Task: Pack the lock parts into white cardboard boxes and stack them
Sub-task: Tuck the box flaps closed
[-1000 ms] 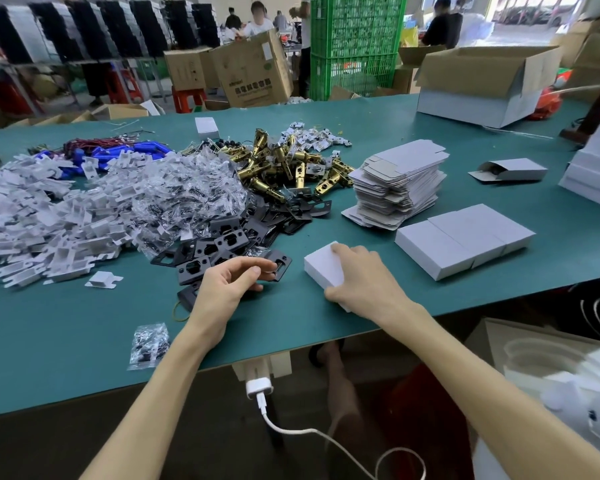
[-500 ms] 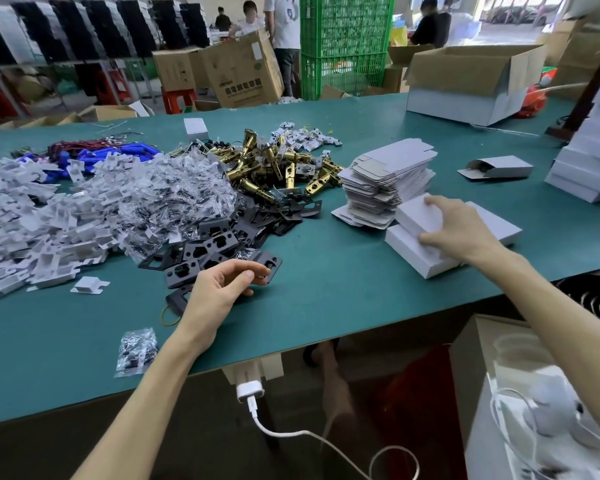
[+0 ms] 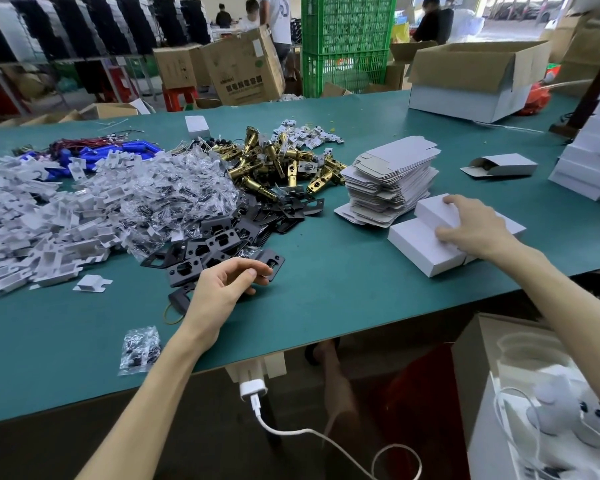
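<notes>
My right hand [image 3: 475,226] is clasped over a closed white box [image 3: 430,211], fingertips hooked over its far end and thumb against its near side, so I can square it as it sits on the packed boxes [image 3: 420,251] lying side by side near the right end of the tabletop's [image 3: 326,306] front edge. I judge this to be the stacking step: the box goes on top of its fellows to start a second layer.

My left hand [image 3: 222,289] waits at the front fringe of the black plates [image 3: 219,244], fingers loosely curled, thumb and forefinger just beside one loose plate [image 3: 274,261]. I cannot tell whether they actually pinch it. Parking the hand there makes sense, since the next box needs a plate.

The parts fan out from left to right in reach: white plastic pieces [image 3: 25,230] toward the left edge, bagged screws [image 3: 160,199] next, brass latches [image 3: 274,164] behind the plates, then the flat box blanks [image 3: 388,181] just beyond the packed boxes. A taller stack of finished boxes [image 3: 589,157] stands at the right edge, out of the way.
</notes>
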Action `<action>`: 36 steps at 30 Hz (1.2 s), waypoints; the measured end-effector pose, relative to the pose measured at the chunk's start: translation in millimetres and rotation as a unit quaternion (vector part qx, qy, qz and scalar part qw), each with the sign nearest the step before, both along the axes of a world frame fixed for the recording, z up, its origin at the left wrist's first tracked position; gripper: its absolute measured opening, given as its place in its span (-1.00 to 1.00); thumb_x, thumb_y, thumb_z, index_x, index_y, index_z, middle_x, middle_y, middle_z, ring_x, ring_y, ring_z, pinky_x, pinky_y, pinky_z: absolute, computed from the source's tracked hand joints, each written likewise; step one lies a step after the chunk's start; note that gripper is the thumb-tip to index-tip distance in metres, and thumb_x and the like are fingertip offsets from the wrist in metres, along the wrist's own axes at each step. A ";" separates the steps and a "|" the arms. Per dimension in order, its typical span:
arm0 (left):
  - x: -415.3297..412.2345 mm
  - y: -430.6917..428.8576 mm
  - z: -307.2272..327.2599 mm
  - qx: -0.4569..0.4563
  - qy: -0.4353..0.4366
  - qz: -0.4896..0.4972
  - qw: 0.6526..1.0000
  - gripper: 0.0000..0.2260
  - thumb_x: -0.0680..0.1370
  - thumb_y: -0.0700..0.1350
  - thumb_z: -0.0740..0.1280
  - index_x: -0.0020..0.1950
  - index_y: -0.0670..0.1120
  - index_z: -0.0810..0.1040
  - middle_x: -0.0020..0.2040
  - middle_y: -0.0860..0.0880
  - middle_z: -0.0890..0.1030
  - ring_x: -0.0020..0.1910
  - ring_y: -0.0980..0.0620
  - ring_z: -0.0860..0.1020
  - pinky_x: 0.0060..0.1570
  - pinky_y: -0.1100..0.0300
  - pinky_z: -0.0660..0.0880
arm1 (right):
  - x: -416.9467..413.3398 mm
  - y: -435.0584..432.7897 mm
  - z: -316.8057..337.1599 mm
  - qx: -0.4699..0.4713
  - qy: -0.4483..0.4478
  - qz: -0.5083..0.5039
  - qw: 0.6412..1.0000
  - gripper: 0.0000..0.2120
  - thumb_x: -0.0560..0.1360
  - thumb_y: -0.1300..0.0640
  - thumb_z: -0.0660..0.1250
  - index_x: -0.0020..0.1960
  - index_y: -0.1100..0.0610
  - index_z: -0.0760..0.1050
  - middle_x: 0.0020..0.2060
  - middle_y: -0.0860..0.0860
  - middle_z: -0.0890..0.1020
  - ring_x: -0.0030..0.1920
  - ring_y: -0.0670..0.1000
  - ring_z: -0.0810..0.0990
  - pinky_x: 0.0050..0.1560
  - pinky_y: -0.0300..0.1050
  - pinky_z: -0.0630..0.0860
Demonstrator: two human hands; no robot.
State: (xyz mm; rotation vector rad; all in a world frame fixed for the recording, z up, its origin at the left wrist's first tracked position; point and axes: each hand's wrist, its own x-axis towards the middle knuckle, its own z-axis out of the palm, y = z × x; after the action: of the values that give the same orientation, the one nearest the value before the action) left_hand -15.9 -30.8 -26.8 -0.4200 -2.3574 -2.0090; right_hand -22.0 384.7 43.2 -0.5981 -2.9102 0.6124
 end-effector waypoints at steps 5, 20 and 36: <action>1.4 0.7 1.3 0.000 -0.003 0.005 1.000 -0.80 0.68 -0.32 0.28 0.10 -0.16 0.69 0.03 -0.04 0.76 0.01 0.00 0.72 -0.07 0.30 0.58 | 1.8 4.9 1.0 -0.024 0.015 -0.026 0.999 -0.32 0.45 0.09 0.46 0.52 0.02 0.33 0.40 0.22 0.44 0.37 0.31 0.42 0.35 0.17 0.39; 0.3 1.1 0.9 -0.006 -0.010 0.004 1.000 -0.80 0.68 -0.31 0.28 0.10 -0.15 0.69 0.03 -0.05 0.76 0.00 -0.01 0.71 -0.05 0.29 0.58 | -5.7 10.1 -1.4 0.032 -0.008 -0.014 0.999 -0.31 0.47 0.02 0.45 0.54 0.03 0.29 0.49 0.20 0.31 0.49 0.25 0.26 0.47 0.20 0.18; -0.9 -1.0 1.8 0.037 -0.021 0.029 0.999 -0.81 0.68 -0.31 0.28 0.09 -0.17 0.69 0.02 -0.09 0.76 -0.04 0.00 0.70 -0.07 0.27 0.59 | -88.9 -68.8 19.4 0.173 0.078 0.089 0.978 -0.38 0.61 -0.20 0.27 0.42 0.28 0.34 0.41 0.27 0.39 0.46 0.27 0.28 0.51 0.23 0.12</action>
State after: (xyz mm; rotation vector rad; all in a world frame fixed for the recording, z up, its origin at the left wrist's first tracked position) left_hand -16.8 -31.8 -25.0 -0.3062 -2.2822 -2.0915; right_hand -110.8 315.9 62.6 -0.2361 -2.8388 0.1486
